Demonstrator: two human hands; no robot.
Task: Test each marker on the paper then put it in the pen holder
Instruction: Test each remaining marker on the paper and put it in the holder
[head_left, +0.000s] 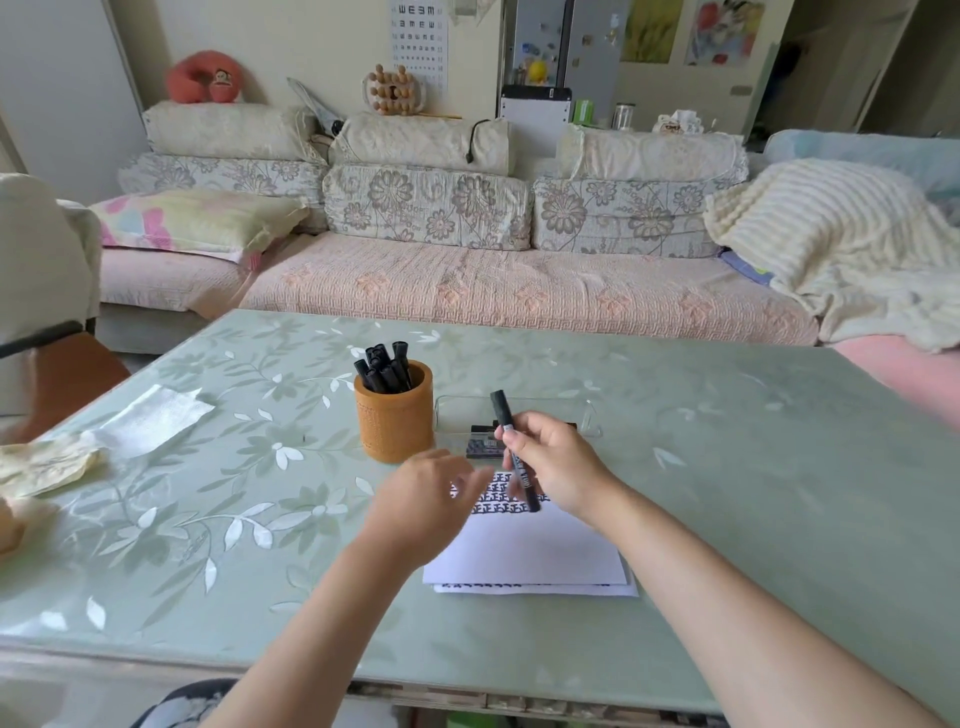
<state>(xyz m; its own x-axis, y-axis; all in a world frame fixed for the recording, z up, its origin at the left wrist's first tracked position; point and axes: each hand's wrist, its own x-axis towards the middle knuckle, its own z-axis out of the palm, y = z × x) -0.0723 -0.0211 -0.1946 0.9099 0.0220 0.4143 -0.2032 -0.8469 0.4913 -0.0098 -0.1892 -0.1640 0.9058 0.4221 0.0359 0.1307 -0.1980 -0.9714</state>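
Observation:
My right hand (558, 467) grips a black marker (503, 410) by its middle, cap end pointing up and away, above the white paper (530, 551). The paper's far part carries rows of black test marks. My left hand (426, 501) hovers just left of the marker over the paper's left edge, fingers apart and blurred, holding nothing. An orange-brown pen holder (396, 423) stands just beyond my left hand with several black markers (383, 366) upright in it. A clear tray (519, 415) behind my right hand holds a few dark markers, partly hidden.
The green floral table (753, 467) carries a white tissue (150, 418) and crumpled yellowish paper (44, 465) at the left. A sofa with cushions runs behind the table. A brown chair seat (72, 374) stands at the far left.

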